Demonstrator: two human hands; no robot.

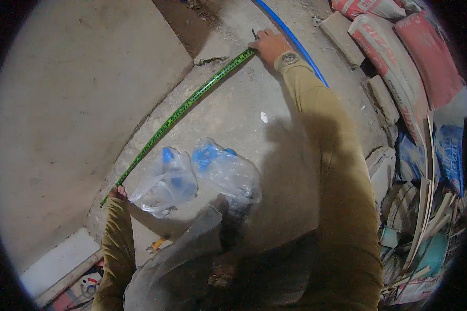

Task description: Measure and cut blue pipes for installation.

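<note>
"Firstly, what is listed as held?"

"One green tape (180,111), marked in black along its length. It is stretched slantwise above the concrete floor (233,109), from lower left to upper right; whether the floor is touched by it cannot be told."

"How are the hands entered?"

"Left hand (120,193): closed on the tape near its lower end, a short tail being left visible beyond the fingers. Right hand (271,46): closed on the upper end, the fingers bunched together, with a short dark tip (253,34) seen past them. A wristwatch (289,60) is worn on the right wrist, and both arms are covered by tan sleeves."

"And what is recorded nearby?"

"Item: blue hose (297,42), curved just beside the right hand. Item: two clear plastic bags, the left bag (172,181) and the right bag (227,171), set side by side below the tape; something blue is shown through each, its kind not discernible. Item: one small yellow-orange object (157,244), partly hidden, low on the floor."

"The edges of the scene?"

"Left: one large beige panel (78,103), its edge run roughly alongside the tape. Right: red-and-white sacks (392,70), a red sack (431,62) and blue bags (451,155), heaped near broken slabs (342,39). Below these, thin wooden strips (425,202) are piled."
</note>
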